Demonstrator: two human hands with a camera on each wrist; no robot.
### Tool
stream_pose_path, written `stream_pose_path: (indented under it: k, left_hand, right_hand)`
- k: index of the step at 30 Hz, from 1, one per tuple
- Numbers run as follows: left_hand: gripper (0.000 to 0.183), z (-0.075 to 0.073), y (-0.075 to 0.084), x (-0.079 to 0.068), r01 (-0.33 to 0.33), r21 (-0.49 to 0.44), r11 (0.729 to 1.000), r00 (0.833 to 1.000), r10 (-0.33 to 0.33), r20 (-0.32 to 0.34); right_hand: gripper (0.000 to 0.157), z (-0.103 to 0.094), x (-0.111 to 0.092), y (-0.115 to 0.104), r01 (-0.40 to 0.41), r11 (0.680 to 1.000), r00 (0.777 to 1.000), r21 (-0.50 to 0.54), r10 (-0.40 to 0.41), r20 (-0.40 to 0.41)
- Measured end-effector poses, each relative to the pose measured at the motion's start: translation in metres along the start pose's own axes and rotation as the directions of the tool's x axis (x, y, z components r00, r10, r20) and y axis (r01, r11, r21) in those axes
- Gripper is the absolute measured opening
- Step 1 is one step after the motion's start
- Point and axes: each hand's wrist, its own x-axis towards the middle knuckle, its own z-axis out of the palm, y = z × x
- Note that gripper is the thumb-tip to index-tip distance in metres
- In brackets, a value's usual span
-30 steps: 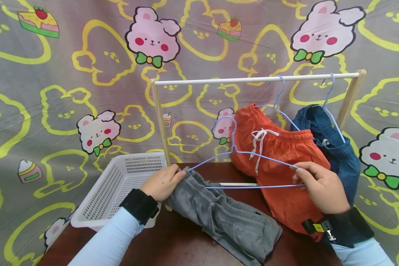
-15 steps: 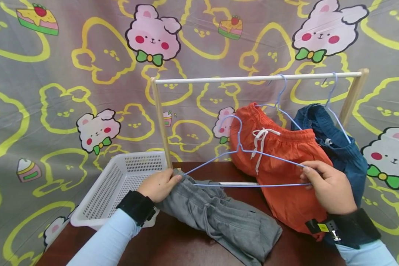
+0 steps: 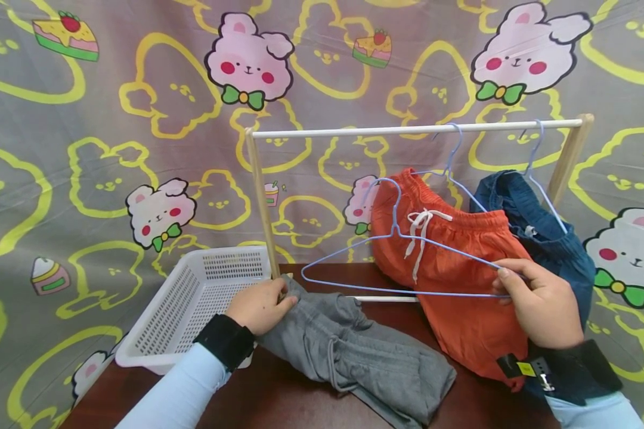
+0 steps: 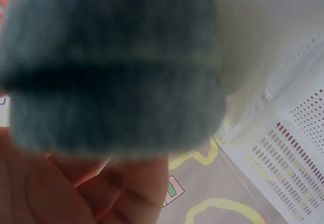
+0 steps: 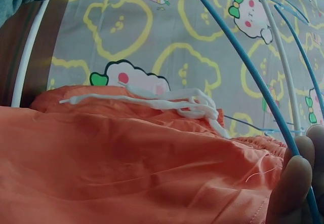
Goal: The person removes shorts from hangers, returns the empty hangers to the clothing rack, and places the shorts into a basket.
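My left hand (image 3: 260, 305) pinches the waistband corner of a pair of grey drawstring pants (image 3: 372, 351), which sag across the table toward the right. In the left wrist view the grey cloth (image 4: 116, 107) fills much of the picture, blurred, above my fingers. With thumb and fingers my right hand (image 3: 542, 301) grips the right end of a blue wire hanger (image 3: 349, 287). The hanger's hook points up, and its left end stands free just above the waistband. In the right wrist view the blue wire (image 5: 248, 64) runs up from my fingertips.
Orange shorts (image 3: 461, 256) with a white drawstring and blue denim bottoms (image 3: 547, 238) hang on hangers from the rack's white rail (image 3: 343, 131). A white perforated basket (image 3: 158, 316) stands left on the dark table (image 3: 295, 393). Patterned cloth (image 3: 311, 71) covers the back.
The hanger has shifted right and its left end has come out of the grey waistband. My right hand moved slightly right; my left hand keeps holding the pants.
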Motion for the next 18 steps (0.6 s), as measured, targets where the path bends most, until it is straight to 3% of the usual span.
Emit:
stream_pose_path:
  k: [10, 18]
  left_hand:
    - [0.039, 0.005, 0.002, -0.003, -0.044, 0.011, 0.999, 0.998, 0.044, -0.041]
    - [0.041, 0.003, 0.003, -0.003, -0.035, -0.001, 0.999, 0.999, 0.035, -0.023]
  right_hand:
    - [0.026, 0.003, 0.003, -0.005, -0.017, 1.0, 0.999, -0.007, 0.016, -0.041]
    - [0.032, 0.005, 0.015, -0.015, -0.044, 0.998, 0.997, -0.045, 0.041, -0.06]
